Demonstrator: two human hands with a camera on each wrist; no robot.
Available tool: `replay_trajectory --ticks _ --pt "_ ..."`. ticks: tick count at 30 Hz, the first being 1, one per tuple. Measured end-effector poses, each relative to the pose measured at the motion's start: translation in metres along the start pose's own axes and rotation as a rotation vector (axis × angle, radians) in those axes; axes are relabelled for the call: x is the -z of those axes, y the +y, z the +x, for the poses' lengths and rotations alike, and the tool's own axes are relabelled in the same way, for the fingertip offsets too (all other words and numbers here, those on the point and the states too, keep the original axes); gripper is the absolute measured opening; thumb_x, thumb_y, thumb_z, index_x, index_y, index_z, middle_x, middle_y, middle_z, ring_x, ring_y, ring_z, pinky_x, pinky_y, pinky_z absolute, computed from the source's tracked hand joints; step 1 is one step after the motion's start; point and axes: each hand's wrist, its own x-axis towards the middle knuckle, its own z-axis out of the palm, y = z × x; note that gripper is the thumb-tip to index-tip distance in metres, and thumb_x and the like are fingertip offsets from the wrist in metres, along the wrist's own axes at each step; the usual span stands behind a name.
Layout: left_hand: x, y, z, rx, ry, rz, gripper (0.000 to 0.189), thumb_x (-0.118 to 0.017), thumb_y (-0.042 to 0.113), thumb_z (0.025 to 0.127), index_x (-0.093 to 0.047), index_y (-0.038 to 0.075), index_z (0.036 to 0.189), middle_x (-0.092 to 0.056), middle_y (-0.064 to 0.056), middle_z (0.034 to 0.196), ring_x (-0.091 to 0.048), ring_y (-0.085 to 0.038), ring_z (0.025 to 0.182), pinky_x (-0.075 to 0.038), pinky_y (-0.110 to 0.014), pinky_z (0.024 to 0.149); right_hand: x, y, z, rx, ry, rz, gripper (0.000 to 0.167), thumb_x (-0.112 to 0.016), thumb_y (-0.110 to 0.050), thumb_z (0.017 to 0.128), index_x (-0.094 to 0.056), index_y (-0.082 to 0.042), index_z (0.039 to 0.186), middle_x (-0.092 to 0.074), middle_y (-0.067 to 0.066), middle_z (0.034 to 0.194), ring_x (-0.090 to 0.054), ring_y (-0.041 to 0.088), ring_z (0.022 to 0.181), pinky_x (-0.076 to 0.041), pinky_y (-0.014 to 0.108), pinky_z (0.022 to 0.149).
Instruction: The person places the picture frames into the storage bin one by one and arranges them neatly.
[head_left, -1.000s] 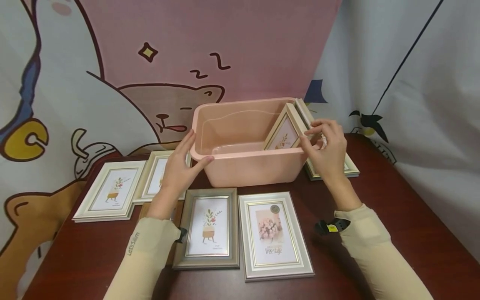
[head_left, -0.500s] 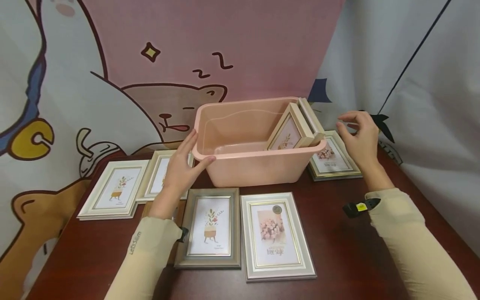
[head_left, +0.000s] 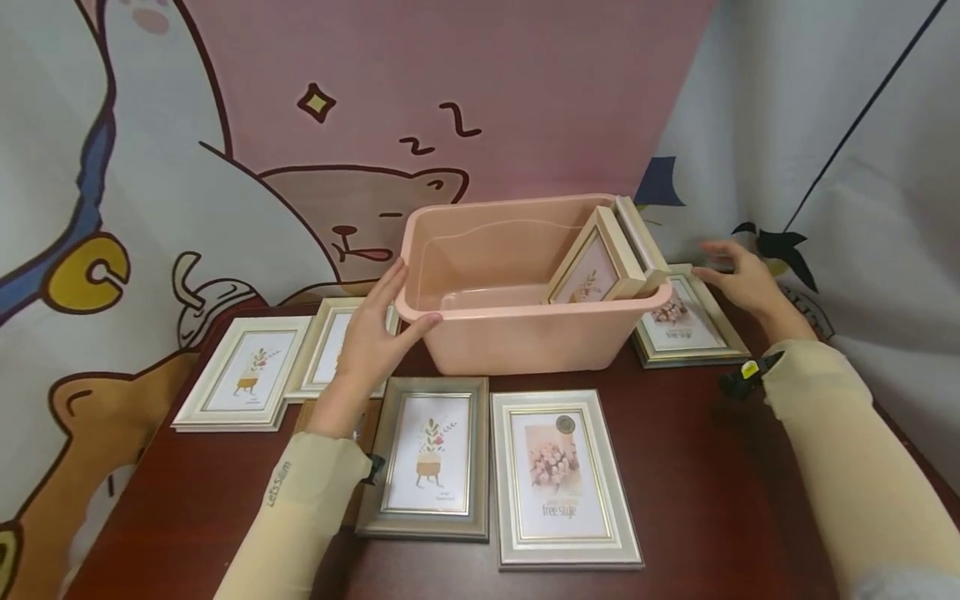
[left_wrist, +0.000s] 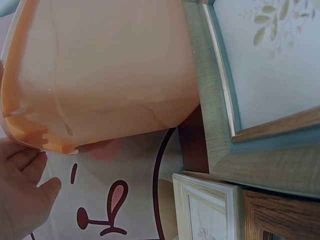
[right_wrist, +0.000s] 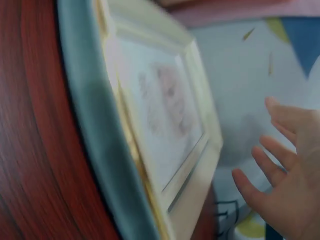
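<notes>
A pink plastic tub (head_left: 525, 340) stands at the back of the table. My left hand (head_left: 371, 342) rests at its left front corner, fingers straight along the side and thumb over the front rim. Inside, at the right end, lean a cream picture frame (head_left: 628, 265) with a plant print and a pale frame (head_left: 643, 237) seen edge-on. Right of the tub lies a stacked cream frame (head_left: 712, 315) with a flower print. Over its far right edge is my right hand (head_left: 746, 283), holding nothing; the right wrist view shows its fingers (right_wrist: 270, 167) spread beside the frame.
In front of the tub lie a grey-brown frame (head_left: 477, 467) and a silvery-white frame (head_left: 628, 525). To the left are cream frames (head_left: 296, 367), with a brown wooden frame (left_wrist: 275, 215) partly under my left forearm. A cartoon-printed cloth (head_left: 540, 100) hangs behind.
My right hand has left the frames in the tub, moving right and then down to the stacked frame beside it. The left hand stays on the tub's corner. The head view has turned slightly left.
</notes>
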Motion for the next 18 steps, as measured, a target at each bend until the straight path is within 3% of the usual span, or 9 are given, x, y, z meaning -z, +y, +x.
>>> replay_trajectory --ticks 5,10,13,18 --pt "0.001 0.000 0.001 0.006 -0.009 -0.006 0.086 -0.071 0.051 0.088 -0.032 0.020 0.157 -0.023 0.007 0.166 -0.026 -0.028 0.153 -0.028 -0.058 0.121 -0.001 0.022 0.017 -0.019 -0.171 -0.026 0.073 -0.053 -0.032 0.103 -0.018 0.002 0.157 -0.020 0.039 0.156 -0.022 0.058 0.142 -0.023 0.071 0.113" --pt "0.001 0.000 0.001 0.003 -0.011 -0.010 0.084 -0.071 0.049 0.088 -0.033 0.019 0.157 -0.024 0.007 0.166 -0.026 -0.027 0.153 -0.028 -0.057 0.121 -0.002 0.038 0.024 -0.012 -0.245 -0.004 0.081 -0.058 -0.023 0.101 -0.006 0.003 0.158 -0.013 0.038 0.158 -0.016 0.058 0.144 -0.016 0.072 0.115" --pt "0.001 0.000 0.001 0.004 -0.013 -0.006 0.084 -0.071 0.050 0.088 -0.034 0.019 0.157 -0.024 0.007 0.166 -0.026 -0.026 0.153 -0.028 -0.056 0.121 -0.003 0.044 0.025 0.002 -0.286 0.018 0.082 -0.058 -0.017 0.100 -0.004 0.004 0.157 -0.016 0.040 0.156 -0.020 0.058 0.142 -0.019 0.072 0.114" --pt "0.001 0.000 0.001 0.007 -0.010 -0.001 0.084 -0.071 0.049 0.088 -0.034 0.018 0.156 -0.024 0.006 0.166 -0.027 -0.025 0.153 -0.028 -0.056 0.121 -0.004 0.048 0.025 0.061 -0.296 0.008 0.071 -0.053 0.003 0.097 -0.012 0.009 0.155 -0.028 0.044 0.148 -0.032 0.057 0.133 -0.031 0.067 0.106"
